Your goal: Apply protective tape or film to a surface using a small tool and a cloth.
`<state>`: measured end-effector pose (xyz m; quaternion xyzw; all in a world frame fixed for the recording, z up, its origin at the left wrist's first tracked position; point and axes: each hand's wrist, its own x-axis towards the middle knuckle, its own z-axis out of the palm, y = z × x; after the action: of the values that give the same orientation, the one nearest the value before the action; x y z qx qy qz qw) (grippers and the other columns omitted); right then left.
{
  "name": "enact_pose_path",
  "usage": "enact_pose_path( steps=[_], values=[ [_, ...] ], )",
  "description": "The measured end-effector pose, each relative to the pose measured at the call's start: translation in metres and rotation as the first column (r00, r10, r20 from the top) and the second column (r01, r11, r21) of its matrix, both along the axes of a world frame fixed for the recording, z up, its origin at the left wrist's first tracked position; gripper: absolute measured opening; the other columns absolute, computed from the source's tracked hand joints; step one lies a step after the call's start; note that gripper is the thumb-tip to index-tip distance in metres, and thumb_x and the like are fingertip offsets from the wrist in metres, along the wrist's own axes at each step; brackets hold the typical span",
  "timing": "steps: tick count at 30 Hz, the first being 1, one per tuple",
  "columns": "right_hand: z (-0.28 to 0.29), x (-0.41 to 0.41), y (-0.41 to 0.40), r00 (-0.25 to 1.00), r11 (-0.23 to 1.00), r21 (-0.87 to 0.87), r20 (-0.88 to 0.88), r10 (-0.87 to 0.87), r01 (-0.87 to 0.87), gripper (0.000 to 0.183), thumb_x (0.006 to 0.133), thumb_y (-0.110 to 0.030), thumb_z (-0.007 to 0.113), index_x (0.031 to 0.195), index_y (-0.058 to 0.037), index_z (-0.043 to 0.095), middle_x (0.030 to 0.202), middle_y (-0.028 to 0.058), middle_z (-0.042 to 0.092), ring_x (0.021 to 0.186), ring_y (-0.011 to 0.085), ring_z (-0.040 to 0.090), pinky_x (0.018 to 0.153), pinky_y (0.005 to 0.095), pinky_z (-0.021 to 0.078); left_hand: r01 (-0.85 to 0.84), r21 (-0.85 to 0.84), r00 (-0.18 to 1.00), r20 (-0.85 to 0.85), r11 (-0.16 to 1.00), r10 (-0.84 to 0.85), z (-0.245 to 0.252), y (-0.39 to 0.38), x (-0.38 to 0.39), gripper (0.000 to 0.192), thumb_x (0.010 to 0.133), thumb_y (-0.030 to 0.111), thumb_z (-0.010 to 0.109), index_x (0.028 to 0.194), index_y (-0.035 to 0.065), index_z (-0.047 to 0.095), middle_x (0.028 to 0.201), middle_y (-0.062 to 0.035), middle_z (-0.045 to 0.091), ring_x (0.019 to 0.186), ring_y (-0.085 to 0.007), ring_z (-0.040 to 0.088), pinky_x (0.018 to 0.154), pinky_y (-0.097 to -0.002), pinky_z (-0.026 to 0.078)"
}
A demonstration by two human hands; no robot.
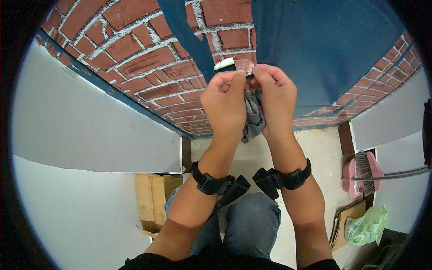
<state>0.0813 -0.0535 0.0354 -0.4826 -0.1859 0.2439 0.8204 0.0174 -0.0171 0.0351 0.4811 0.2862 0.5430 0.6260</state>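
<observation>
Both hands are raised close together in front of a blue door surface [324,50] partly covered with brick-pattern sheet [135,57]. My left hand [226,101] pinches the lower left edge of a small brick-pattern piece [243,66] between thumb and forefinger. At its right edge, my right hand [278,94] also has thumb and forefinger closed. Just left of the piece is a curled white strip [224,63]. A crumpled grey cloth [253,116] hangs between the hands, against the right palm; the fingers around it are partly hidden.
A cardboard box [152,199] stands on the floor at left. At right are a pink dustpan [351,179] with a brush [364,172], flattened cardboard [347,219] and a green plastic bag [366,226]. Pale walls [101,118] flank the brick-pattern surface.
</observation>
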Motion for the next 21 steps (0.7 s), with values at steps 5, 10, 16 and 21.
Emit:
enact_pose_path(
  steps=[5, 10, 16, 21],
  values=[
    [0.0023, 0.0049, -0.0027, 0.997, 0.996, -0.047, -0.03, 0.069, -0.071, 0.019, 0.083, -0.017, 0.064, 0.081, 0.0018, 0.063, 0.068, 0.0015, 0.06, 0.058, 0.006, 0.053, 0.054, 0.0198, 0.0402, 0.002, -0.001, 1.0, -0.004, 1.0, -0.002, -0.0018, 0.0002, 0.0009, 0.01, 0.084, 0.007, 0.062, 0.084, -0.0028, 0.061, 0.073, -0.0033, 0.064, 0.062, -0.0048, 0.057, 0.055, -0.0169, 0.041],
    [0.008, 0.0048, 0.0007, 0.992, 0.988, -0.089, 0.0, 0.128, -0.127, 0.022, 0.083, -0.019, 0.064, 0.078, 0.0016, 0.064, 0.066, 0.0015, 0.06, 0.057, 0.0061, 0.052, 0.053, 0.0199, 0.0396, -0.006, -0.009, 1.0, 0.015, 1.0, 0.006, 0.001, 0.0004, 0.0001, 0.01, 0.085, 0.007, 0.061, 0.084, -0.0031, 0.061, 0.073, -0.0036, 0.064, 0.062, -0.005, 0.056, 0.055, -0.017, 0.041],
    [0.0077, 0.0007, -0.0012, 0.995, 0.995, -0.087, 0.079, 0.057, -0.05, 0.019, 0.084, -0.015, 0.064, 0.079, 0.0026, 0.064, 0.067, 0.0013, 0.06, 0.059, 0.0051, 0.052, 0.054, 0.0201, 0.0408, 0.004, -0.013, 1.0, -0.024, 1.0, -0.005, -0.001, 0.0005, -0.0011, 0.01, 0.084, 0.007, 0.061, 0.084, -0.0035, 0.061, 0.073, -0.0046, 0.064, 0.062, -0.0055, 0.057, 0.056, -0.0179, 0.042],
    [0.0021, -0.0006, 0.0029, 0.983, 0.999, -0.043, 0.183, 0.008, 0.0, 0.018, 0.085, -0.014, 0.063, 0.078, 0.0031, 0.063, 0.067, 0.0012, 0.061, 0.061, 0.0035, 0.051, 0.055, 0.0201, 0.0411, 0.006, 0.046, 0.999, 0.048, 0.999, -0.008, -0.0004, 0.001, -0.0015, 0.012, 0.084, 0.008, 0.062, 0.084, -0.004, 0.061, 0.074, -0.0055, 0.064, 0.064, -0.0066, 0.057, 0.056, -0.0189, 0.043]
  ],
)
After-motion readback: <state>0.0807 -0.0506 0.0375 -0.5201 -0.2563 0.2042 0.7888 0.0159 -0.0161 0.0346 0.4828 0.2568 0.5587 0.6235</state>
